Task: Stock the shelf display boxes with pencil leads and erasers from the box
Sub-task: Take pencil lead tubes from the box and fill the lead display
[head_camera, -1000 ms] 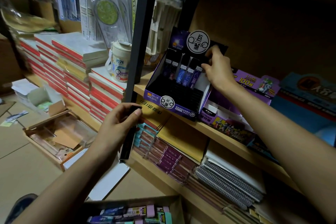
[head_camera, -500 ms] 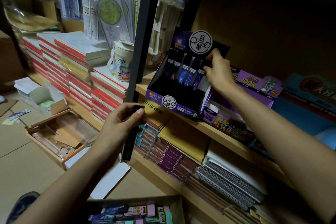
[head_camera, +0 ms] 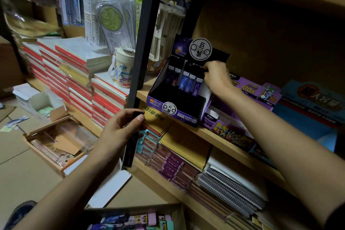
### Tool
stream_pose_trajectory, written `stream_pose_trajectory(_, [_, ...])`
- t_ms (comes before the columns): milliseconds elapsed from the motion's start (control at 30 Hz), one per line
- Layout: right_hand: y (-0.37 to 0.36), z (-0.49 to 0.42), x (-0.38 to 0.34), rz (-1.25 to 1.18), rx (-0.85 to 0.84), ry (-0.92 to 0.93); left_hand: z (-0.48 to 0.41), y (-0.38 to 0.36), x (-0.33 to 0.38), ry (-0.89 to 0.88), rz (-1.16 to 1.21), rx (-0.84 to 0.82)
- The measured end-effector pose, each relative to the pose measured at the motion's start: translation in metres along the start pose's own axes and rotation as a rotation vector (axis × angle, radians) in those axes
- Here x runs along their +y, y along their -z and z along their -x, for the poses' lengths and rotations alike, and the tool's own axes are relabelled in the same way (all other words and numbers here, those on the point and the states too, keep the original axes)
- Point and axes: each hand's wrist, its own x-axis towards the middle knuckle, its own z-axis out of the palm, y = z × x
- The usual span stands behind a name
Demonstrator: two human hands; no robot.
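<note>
The right hand is pinching a lead case into the back row of the purple display box on the shelf, while the left hand is gripping dark spare cases ready below, above the supply box.

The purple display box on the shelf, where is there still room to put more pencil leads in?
In the purple display box, the black tiers in front of the standing pencil leads are bare, from the left wall across to the white right wall. The back row is crowded, with the right hand at its right end. The left hand holds more dark packs.
</note>
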Motion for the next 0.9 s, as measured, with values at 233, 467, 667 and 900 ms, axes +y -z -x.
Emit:
stream_pose_trajectory(233, [0.02, 0.054, -0.018, -0.331, 0.003, 0.105, 0.005, -0.01, 0.019, 0.013, 0.165, 0.026])
stream_pose_trajectory(467, [0.023, 0.141, -0.053, -0.89, -0.374, 0.137, 0.015, -0.048, 0.034, 0.063, 0.36, -0.077])
stream_pose_trajectory(667, [0.028, 0.14, -0.049, -0.985, -0.266, 0.102, -0.004, -0.071, 0.037, 0.078, 0.32, -0.182])
stream_pose_trajectory(900, [0.06, 0.062, 0.01, -1.011, 0.092, -0.09, -0.064, -0.072, 0.02, -0.514, -0.9, -0.131])
